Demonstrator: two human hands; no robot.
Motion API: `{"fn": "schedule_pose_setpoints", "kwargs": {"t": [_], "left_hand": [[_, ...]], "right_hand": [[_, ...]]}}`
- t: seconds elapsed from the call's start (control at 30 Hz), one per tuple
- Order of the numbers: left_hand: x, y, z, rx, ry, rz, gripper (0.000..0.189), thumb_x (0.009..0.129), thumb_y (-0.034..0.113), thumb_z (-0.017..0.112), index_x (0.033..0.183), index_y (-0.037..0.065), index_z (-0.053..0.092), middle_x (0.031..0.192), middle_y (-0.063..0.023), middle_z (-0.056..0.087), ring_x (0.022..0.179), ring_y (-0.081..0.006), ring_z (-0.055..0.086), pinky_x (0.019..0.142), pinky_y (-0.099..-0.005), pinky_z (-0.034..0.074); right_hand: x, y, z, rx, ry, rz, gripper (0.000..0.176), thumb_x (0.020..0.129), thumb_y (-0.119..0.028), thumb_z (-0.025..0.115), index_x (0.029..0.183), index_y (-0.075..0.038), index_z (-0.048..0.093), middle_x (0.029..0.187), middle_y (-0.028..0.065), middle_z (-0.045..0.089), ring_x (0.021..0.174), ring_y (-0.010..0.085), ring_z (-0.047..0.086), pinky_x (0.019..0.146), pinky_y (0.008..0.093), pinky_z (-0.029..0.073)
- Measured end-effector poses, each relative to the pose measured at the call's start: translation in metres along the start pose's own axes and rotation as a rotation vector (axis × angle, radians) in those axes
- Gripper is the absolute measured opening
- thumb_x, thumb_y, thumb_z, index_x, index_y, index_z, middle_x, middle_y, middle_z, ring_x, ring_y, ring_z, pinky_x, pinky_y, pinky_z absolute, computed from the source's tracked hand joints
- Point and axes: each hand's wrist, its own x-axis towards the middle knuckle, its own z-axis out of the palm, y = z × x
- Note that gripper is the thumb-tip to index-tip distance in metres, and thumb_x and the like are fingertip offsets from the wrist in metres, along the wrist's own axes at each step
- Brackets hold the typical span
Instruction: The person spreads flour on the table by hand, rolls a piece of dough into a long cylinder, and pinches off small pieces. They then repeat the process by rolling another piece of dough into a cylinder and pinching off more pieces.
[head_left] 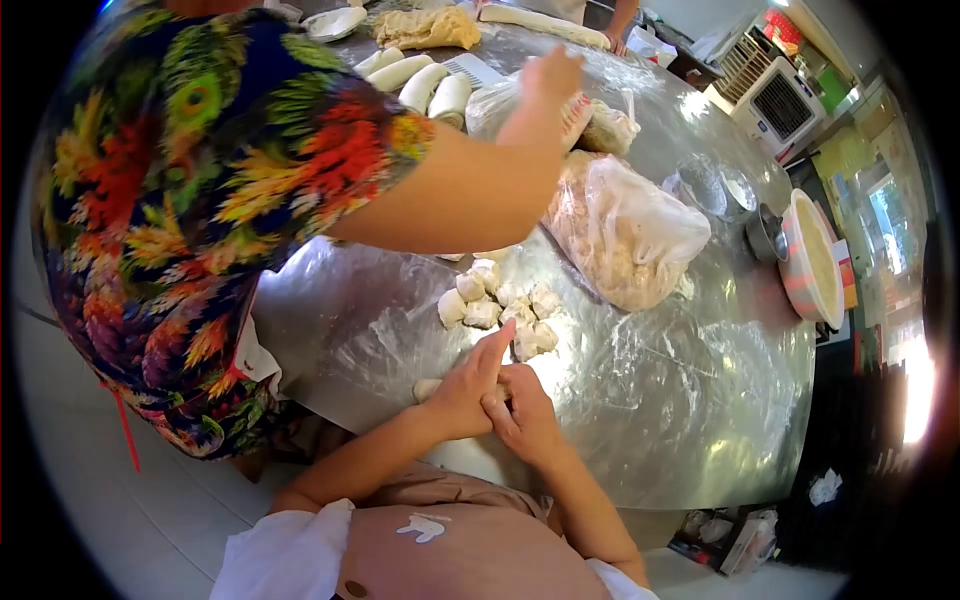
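Note:
My left hand (468,392) is over the near part of the metal table, its fingers stretched out and pointing away from me. Against its palm side rests my right hand (527,412), with curled fingers; whatever lies between the two hands is mostly hidden. A pale dough piece (426,388) shows at the left edge of my left hand. Just beyond my fingertips sits a cluster of small floured dough lumps (483,312) on the table.
At my left a person in a floral shirt (200,190) reaches across the table (660,410). Beyond are bagged dough (615,230), dough rolls (425,88) and a larger dough mass (430,28). A basin (815,260) and metal cup (765,235) stand right. Another person's hand (615,42) is far back.

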Motion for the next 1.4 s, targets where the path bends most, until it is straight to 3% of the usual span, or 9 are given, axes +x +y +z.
{"fn": "schedule_pose_setpoints", "kwargs": {"t": [0.13,0.23,0.63,0.77,0.83,0.93,1.07,1.17,1.4], "left_hand": [[-0.004,-0.009,-0.011,0.036,-0.14,0.088,0.081,0.078,0.009,0.07,0.151,0.013,0.036,0.127,-0.0189,0.059,0.11,-0.0412,0.06,0.091,-0.0467,0.051],[-0.002,-0.001,-0.016,0.048,-0.332,-0.253,0.043,0.087,0.015,0.063,0.128,0.01,0.057,0.114,-0.0193,0.066,0.104,-0.0406,0.063,0.084,-0.0429,0.052],[-0.003,0.008,-0.024,-0.139,-0.136,-0.172,0.019,0.088,0.015,0.067,0.104,0.005,0.067,0.094,-0.0172,0.069,0.08,-0.0356,0.065,0.075,-0.041,0.052],[-0.01,0.028,-0.033,-0.117,-0.27,-0.144,0.023,0.091,0.032,0.07,0.1,0.011,0.068,0.094,-0.0134,0.071,0.088,-0.036,0.066,0.078,-0.0434,0.052],[-0.01,0.008,-0.024,-0.081,-0.204,-0.142,0.029,0.091,0.035,0.07,0.111,0.014,0.065,0.1,-0.0141,0.07,0.092,-0.0364,0.066,0.081,-0.0451,0.052],[-0.004,0.003,-0.026,0.05,-0.2,-0.381,0.08,0.085,0.034,0.075,0.151,0.018,0.033,0.121,-0.0184,0.065,0.106,-0.0414,0.064,0.089,-0.047,0.052],[-0.013,-0.018,-0.013,-0.014,0.076,-0.176,0.106,0.077,0.017,0.078,0.159,0.013,0.01,0.142,-0.0171,0.048,0.12,-0.0414,0.056,0.094,-0.0474,0.05],[-0.013,-0.033,-0.008,-0.008,0.203,0.029,0.101,0.076,0.014,0.077,0.158,0.014,0.018,0.142,-0.0167,0.048,0.117,-0.0412,0.058,0.092,-0.0464,0.052],[-0.02,-0.022,-0.022,0.027,-0.005,-0.195,0.041,0.081,0.013,0.071,0.121,0.008,0.059,0.107,-0.0183,0.066,0.093,-0.0357,0.066,0.079,-0.041,0.053]], "right_hand": [[0.0,0.004,0.009,-0.071,0.16,-0.043,0.015,0.094,-0.017,0.068,0.1,-0.005,0.062,0.098,0.0145,0.062,0.083,0.0319,0.063,0.072,0.0377,0.052],[0.008,-0.004,0.008,-0.066,0.306,-0.063,0.011,0.096,-0.015,0.065,0.096,-0.005,0.063,0.088,0.0124,0.062,0.076,0.0302,0.062,0.07,0.0363,0.051],[0.037,0.005,0.016,-0.169,0.458,-0.199,0.019,0.083,-0.012,0.078,0.085,-0.005,0.061,0.078,0.0114,0.06,0.064,0.0286,0.06,0.06,0.0354,0.049],[0.072,0.043,-0.005,-0.331,0.55,-0.152,0.022,0.083,-0.018,0.079,0.083,-0.006,0.06,0.078,0.0107,0.061,0.063,0.0315,0.059,0.058,0.0415,0.049],[0.078,0.023,-0.021,-0.354,0.425,-0.122,0.023,0.089,-0.02,0.072,0.103,-0.004,0.063,0.099,0.0175,0.063,0.087,0.0347,0.063,0.077,0.043,0.052],[0.07,0.01,-0.015,-0.308,0.385,-0.205,0.042,0.094,-0.023,0.065,0.13,-0.003,0.056,0.127,0.0243,0.056,0.117,0.0383,0.057,0.1,0.0432,0.047],[0.035,-0.002,0.007,-0.059,-0.009,-0.03,0.036,0.095,-0.023,0.065,0.124,-0.002,0.058,0.118,0.0214,0.059,0.107,0.0367,0.06,0.092,0.0425,0.049],[0.021,0.004,0.029,-0.014,0.006,-0.056,0.023,0.097,-0.021,0.065,0.11,-0.003,0.061,0.099,0.0176,0.062,0.088,0.0344,0.064,0.077,0.0408,0.052],[0.033,-0.005,0.027,-0.091,0.223,-0.156,0.023,0.095,-0.025,0.068,0.1,-0.004,0.061,0.091,0.0151,0.063,0.082,0.0354,0.064,0.07,0.0412,0.053]]}}
